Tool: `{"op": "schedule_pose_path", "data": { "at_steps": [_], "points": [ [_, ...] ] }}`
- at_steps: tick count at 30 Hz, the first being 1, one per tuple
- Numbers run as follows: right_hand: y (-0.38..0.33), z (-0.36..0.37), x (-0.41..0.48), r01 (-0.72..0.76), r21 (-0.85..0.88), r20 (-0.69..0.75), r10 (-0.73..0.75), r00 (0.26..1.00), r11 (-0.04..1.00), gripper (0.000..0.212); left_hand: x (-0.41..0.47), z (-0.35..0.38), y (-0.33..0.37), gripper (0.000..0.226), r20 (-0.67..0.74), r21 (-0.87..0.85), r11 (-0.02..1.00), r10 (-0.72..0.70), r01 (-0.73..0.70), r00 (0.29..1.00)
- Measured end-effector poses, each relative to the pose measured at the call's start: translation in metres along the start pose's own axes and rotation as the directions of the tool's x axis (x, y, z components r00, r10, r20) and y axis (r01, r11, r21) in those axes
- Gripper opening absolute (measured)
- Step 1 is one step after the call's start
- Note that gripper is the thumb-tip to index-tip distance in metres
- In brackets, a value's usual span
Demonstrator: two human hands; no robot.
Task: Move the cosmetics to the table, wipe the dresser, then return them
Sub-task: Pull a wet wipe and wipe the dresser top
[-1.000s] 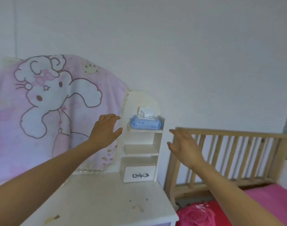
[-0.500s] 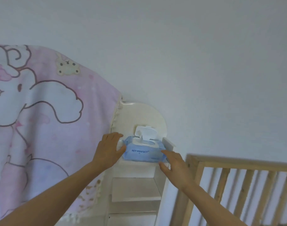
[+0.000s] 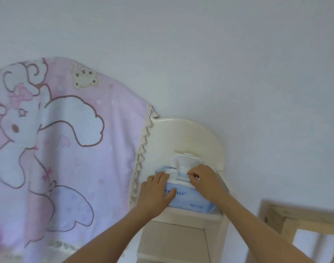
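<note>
The wet-wipes pack (image 3: pixel 190 200) lies lengthwise along the shelf (image 3: pixel 190 215), lid (image 3: pixel 188 154) up. Left hand (image 3: pixel 154 192) grips it; right hand (image 3: pixel 204 181) pinches its wipe (image 3: pixel 181 163).

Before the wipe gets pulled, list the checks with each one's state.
1. Access: lid flipped open, ok.
2. Bracing: left hand grips wipes pack, thumb across its front, ok.
3. Pinch: right hand pinches wipe at the opening, ok.
4. Single sheet pinched: cannot tell.
5. Support: pack sits on top shelf, ok.
6. Clearance: dresser top free of cosmetics, cannot tell, out of view.
</note>
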State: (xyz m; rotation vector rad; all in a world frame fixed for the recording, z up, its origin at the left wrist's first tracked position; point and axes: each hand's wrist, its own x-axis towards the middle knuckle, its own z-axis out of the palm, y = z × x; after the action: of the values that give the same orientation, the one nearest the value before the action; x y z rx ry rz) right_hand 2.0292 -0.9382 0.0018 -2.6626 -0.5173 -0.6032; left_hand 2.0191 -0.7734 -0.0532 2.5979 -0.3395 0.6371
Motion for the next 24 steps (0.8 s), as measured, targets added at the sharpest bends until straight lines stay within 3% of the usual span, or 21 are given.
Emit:
{"op": "schedule_pose_path", "data": {
  "at_steps": [4, 14, 20, 24],
  "points": [
    [0.006, -0.001, 0.018, 0.074, -0.102, 0.129, -0.061, 0.99, 0.992, 0.045, -0.002, 0.004, 0.002, 0.096, -0.024, -0.01, 1.0, -0.002, 0.002, 1.0],
    [-0.011, -0.017, 0.043, 0.215, -0.348, 0.366, -0.079, 0.927, 0.913, 0.027, -0.003, 0.005, -0.007, 0.093, -0.026, 0.02, 0.997, 0.07, -0.069, 0.997],
    [-0.017, -0.016, 0.041, 0.285, -0.428, 0.374, -0.119, 0.92, 0.858, 0.023, -0.003, 0.003, -0.012, 0.089, 0.009, 0.015, 0.993, 0.117, -0.117, 0.993],
    [-0.02, -0.015, 0.042, 0.294, -0.447, 0.369, -0.125, 0.921, 0.845, 0.023, -0.002, 0.0, -0.014, 0.066, 0.041, 0.03, 0.989, 0.142, -0.143, 0.989]
  ]
}}
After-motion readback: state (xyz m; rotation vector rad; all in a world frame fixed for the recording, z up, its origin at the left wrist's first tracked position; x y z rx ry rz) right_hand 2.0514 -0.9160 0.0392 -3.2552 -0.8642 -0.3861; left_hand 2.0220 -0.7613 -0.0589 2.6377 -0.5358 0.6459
